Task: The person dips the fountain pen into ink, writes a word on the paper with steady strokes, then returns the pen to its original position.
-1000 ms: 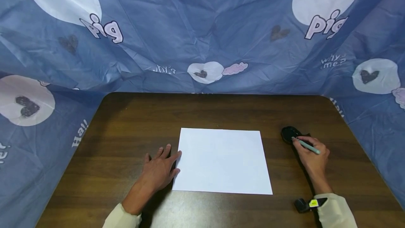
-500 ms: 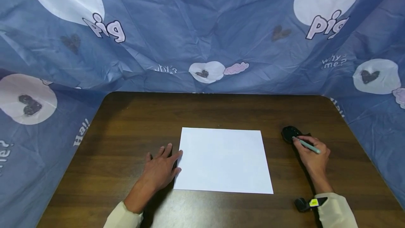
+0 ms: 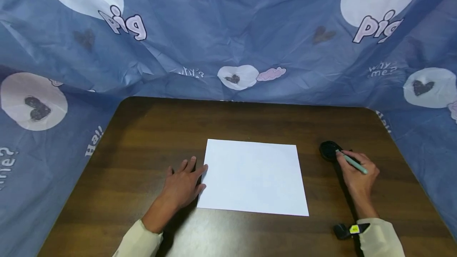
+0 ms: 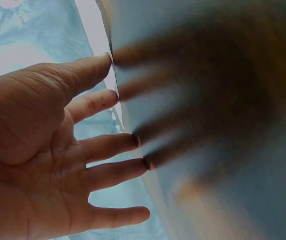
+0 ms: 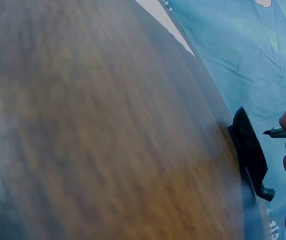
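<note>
A white sheet of paper (image 3: 253,177) lies on the dark wooden table. At its left edge rests my left hand (image 3: 180,187), fingers spread, with the index fingertip and thumb on the paper's border. The left wrist view shows the fingers (image 4: 110,145) extended, their tips meeting the tabletop and paper edge. On the right, my right hand (image 3: 360,173) pinches a slim pale green pen (image 3: 355,165). Its dark pointed tip shows in the right wrist view, just apart from a black shallow object (image 5: 250,150). From above, that black object (image 3: 329,151) looks round, partly behind the hand.
A small black device with a yellow label (image 3: 351,230) sits at the right wrist. A blue printed cloth (image 3: 178,31) hangs behind and beside the table. Wooden tabletop (image 3: 214,118) stretches around the paper.
The head view has shifted slightly, so everything sits a little differently in frame. The right hand and pen have moved slightly right relative to the black object. The left hand keeps its place.
</note>
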Available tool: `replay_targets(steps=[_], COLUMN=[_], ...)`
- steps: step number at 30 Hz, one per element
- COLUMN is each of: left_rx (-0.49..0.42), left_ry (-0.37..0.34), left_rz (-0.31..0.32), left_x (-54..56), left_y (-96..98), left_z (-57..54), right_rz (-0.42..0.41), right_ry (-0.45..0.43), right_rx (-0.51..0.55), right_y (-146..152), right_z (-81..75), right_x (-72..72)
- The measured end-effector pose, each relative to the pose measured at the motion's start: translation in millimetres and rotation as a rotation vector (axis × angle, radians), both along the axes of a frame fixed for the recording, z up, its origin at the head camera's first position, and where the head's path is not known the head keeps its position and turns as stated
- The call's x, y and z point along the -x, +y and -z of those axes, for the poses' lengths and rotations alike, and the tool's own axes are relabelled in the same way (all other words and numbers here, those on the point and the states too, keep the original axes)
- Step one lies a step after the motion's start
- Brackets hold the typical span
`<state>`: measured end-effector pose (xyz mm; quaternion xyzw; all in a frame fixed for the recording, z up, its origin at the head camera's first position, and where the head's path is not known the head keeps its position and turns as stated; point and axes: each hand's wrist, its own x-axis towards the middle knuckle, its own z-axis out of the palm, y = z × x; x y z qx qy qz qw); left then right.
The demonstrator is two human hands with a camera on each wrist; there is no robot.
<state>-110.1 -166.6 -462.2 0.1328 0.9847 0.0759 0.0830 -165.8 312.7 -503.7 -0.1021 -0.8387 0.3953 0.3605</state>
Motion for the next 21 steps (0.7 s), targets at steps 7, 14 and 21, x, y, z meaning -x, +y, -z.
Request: replay_targets(steps=[7, 14, 21], left_rx=[-0.005, 0.008, 0.019], left_ry=[-0.019, -0.025, -0.028], left_rz=[0.000, 0.001, -0.004], left_x=[0.7, 0.3, 0.1], left_y=[0.4, 2.2, 2.1], left_z=[-3.7, -4.7, -4.0], right_rz=[0.027, 0.012, -0.055], right_ry=[-0.008, 0.024, 0.092], right_rx=[0.013, 0.020, 0.052], right_y=[-2, -8, -17], right_z=[-1.5, -1.0, -0.6], right_x=[1.3, 2.6, 6.8])
